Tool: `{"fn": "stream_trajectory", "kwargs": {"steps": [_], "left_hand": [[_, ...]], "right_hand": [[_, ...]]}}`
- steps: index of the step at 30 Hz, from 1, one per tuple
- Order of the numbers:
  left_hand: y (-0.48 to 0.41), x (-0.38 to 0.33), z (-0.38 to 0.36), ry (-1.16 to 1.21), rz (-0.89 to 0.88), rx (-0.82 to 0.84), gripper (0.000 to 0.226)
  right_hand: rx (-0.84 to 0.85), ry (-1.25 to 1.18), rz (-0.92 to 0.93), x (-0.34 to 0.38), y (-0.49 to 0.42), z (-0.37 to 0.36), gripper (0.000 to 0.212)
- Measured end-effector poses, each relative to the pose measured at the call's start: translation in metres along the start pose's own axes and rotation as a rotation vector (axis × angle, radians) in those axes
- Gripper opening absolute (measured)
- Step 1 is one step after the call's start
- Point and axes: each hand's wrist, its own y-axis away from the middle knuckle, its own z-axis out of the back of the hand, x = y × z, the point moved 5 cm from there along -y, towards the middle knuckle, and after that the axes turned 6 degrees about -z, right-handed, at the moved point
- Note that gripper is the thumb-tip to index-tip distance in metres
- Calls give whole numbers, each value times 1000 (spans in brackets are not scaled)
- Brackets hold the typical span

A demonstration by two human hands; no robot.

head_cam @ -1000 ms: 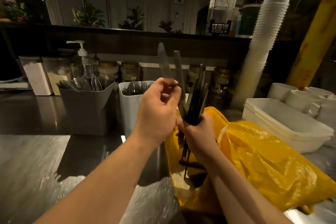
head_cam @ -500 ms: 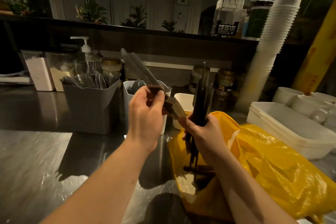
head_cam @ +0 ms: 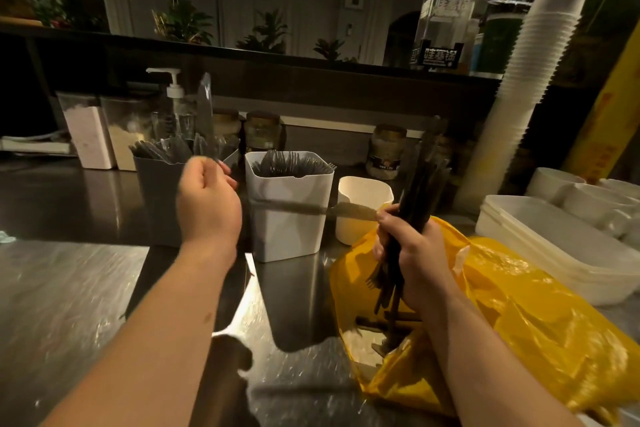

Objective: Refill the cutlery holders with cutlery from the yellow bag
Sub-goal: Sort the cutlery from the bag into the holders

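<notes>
One knife (head_cam: 205, 114), left grip (head_cam: 207, 204), over grey holder (head_cam: 156, 194), cutlery (head_cam: 419, 191) in right grip (head_cam: 414, 253)

dim room; steel counter (head_cam: 69, 288); plants (head_cam: 183, 22) on ledge (head_cam: 242, 52).

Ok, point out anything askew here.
One knife juts sideways from the cutlery bundle gripped by the right hand, crossing in front of the white holder; the rest stand upright.

Pump bottle (head_cam: 175, 94), jars (head_cam: 262, 130), tall cup stack (head_cam: 519, 97), white tubs (head_cam: 540, 236) on steel counter (head_cam: 69, 288)
</notes>
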Motion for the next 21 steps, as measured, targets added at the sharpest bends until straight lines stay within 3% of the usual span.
{"fn": "stream_trajectory", "kwargs": {"steps": [3, 6, 9, 11, 14, 17, 19, 21], "left_hand": [[8, -15, -10, -516, -435, 217, 24], [37, -8, -41, -796, -579, 496, 18], [52, 0, -52, -883, -619, 642, 17], [55, 6, -56, -806, -517, 795, 20], [70, 9, -66, -485, -274, 976, 21], [82, 13, -74, -413, -218, 1077, 12], [79, 11, -72, -263, -137, 1030, 9], [68, 6, -65, -26, -21, 874, 9]], "right_hand": [[-2, 34, 3, -1, 1, -1, 6], [-32, -5, -9, 1, 1, 3, 9], [-80, -73, -48, 2, -1, 8, 11], [-121, -95, -74, 0, -2, 10, 14], [-184, -160, -116, -2, -3, 12, 22], [-187, -201, -172, -2, -3, 12, 25], [-114, -178, -219, -3, -1, 7, 27], [29, -153, -231, -3, 2, 0, 26]]}}
